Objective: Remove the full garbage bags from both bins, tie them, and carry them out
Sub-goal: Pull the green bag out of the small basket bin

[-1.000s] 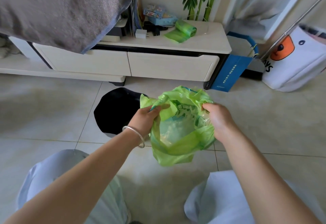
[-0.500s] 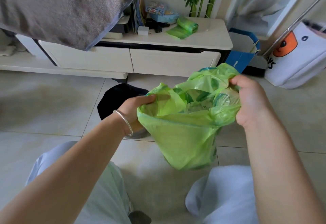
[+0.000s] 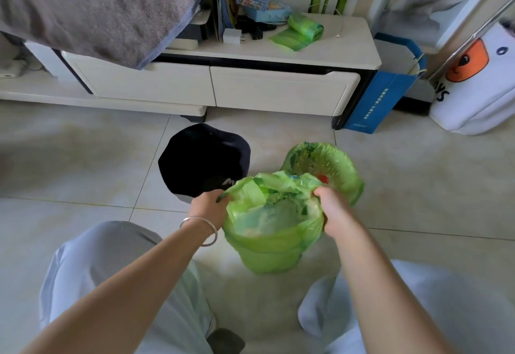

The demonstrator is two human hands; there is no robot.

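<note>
A green garbage bag (image 3: 267, 245) with rubbish inside sits low in front of me, its mouth open. My left hand (image 3: 207, 207) pinches the left side of its rim and my right hand (image 3: 333, 211) grips the right side. Just behind it stands a second bin lined with a green bag (image 3: 344, 171), rubbish visible inside. To the left a black bin (image 3: 203, 158) stands with a dark inside; whether it holds a bag I cannot tell.
A low white TV cabinet (image 3: 278, 89) runs along the back, with a roll of green bags (image 3: 303, 28) on top. A blue paper bag (image 3: 381, 97) and a white tote (image 3: 479, 86) stand at the right. A brown cloth (image 3: 97, 5) hangs upper left. My knees frame the bag.
The bag was held high and stretched wide half a second ago; it has come down and my hands are closer together. The second lined bin is now uncovered behind it.
</note>
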